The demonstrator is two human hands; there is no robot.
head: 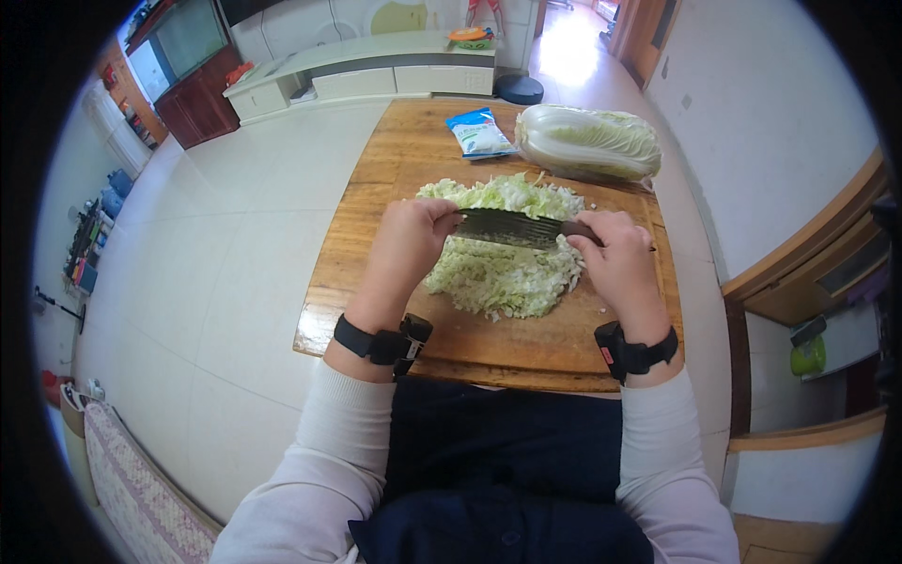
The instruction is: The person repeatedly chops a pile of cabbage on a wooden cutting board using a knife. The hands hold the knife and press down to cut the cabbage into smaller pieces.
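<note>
A kitchen knife [509,229] with a broad dark blade lies crosswise between my hands, over a heap of chopped napa cabbage [504,278] on a wooden cutting board [451,335]. My right hand [616,247] grips its dark handle. The fingers of my left hand [423,225] pinch the blade near its tip. Cabbage shows on both sides of the blade, and small bits lie by my right hand. Part of the heap is hidden under the knife.
A whole napa cabbage in clear wrap [588,143] lies at the table's back right. Left of it is a blue and white plastic packet [480,134]. The wooden table [394,130] stands on a tiled floor, with a low white cabinet [359,77] beyond and a wall on the right.
</note>
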